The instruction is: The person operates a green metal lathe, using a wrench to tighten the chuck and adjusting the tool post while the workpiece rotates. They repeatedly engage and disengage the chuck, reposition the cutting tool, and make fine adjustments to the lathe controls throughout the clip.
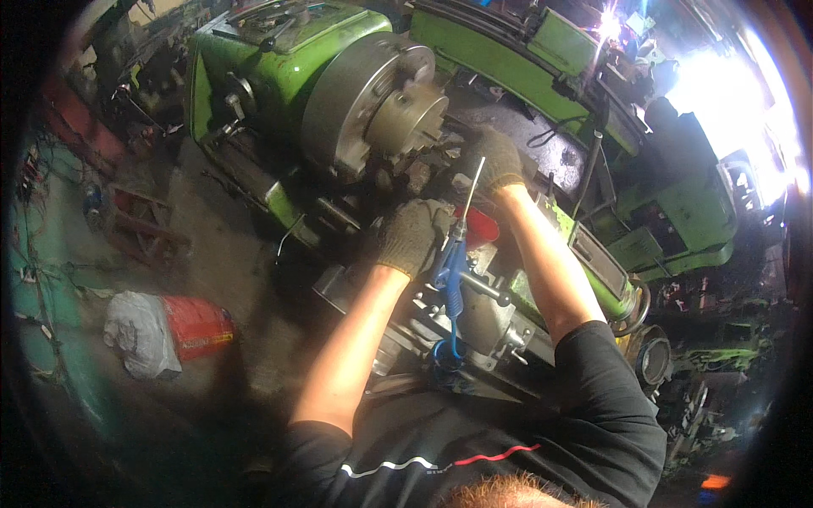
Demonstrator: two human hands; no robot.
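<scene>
Both my hands wear dark knitted work gloves and reach in at a green metal lathe. My left hand point(414, 234) is below the chuck, its fingers curled; what they hold, if anything, is hidden. Farther right, my right hand point(494, 159) is beside the tool area, its fingers dark and unclear. A large steel chuck point(345, 106) carries a round metal workpiece point(406, 118), whose edges look smeared. Between my forearms is a blue air blow gun point(451, 264) with a long thin metal nozzle pointing up; it is close by my left hand. A red part point(481, 227) shows behind it.
The green headstock point(262, 72) rises at the far left. A lever with a dark knob point(501, 298) sticks out near the blow gun. A red and white sack point(174, 333) lies on the floor at left. Bright glare point(720, 93) and another green machine part point(677, 220) are at right.
</scene>
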